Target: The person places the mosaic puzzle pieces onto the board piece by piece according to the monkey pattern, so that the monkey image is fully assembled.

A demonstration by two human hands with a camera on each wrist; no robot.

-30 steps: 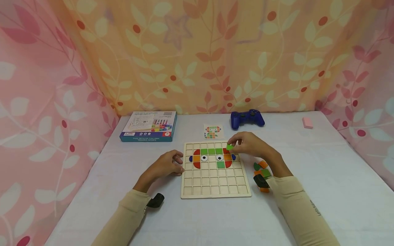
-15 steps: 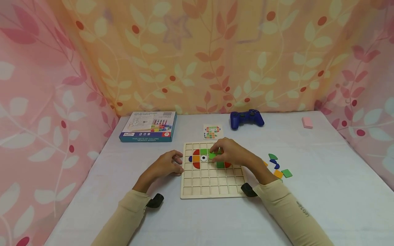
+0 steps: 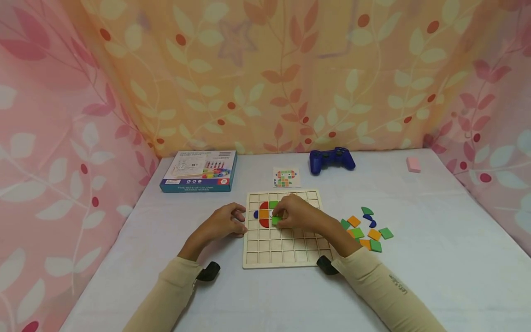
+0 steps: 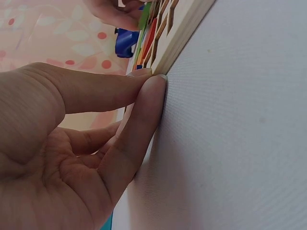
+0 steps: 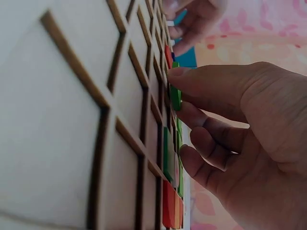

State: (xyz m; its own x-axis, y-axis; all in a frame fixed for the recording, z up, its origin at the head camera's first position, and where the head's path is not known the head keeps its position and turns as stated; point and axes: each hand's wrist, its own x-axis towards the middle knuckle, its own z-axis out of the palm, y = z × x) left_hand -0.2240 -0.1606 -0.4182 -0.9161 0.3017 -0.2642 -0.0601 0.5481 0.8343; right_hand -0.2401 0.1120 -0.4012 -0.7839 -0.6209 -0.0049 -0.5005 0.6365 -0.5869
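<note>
Board (image 3: 275, 257), gridded wood, lies nearest. L hand (image 3: 221, 222) pinches its L edge, thumb & finger nearly meeting. R hand (image 3: 302, 216) has a green tile (image 3: 276, 221), gap just tile-wide, by the lower red pc (image 3: 264, 223); can't tell if seated. Best: L hand braces board, square tile to cell ridges, drop flat, don't nudge red pc. Loose pcs (image 3: 374, 234) R of board. Pattern card (image 3: 296, 183) beyond, handy for checking pos.; controller (image 3: 332, 159) farther.
</note>
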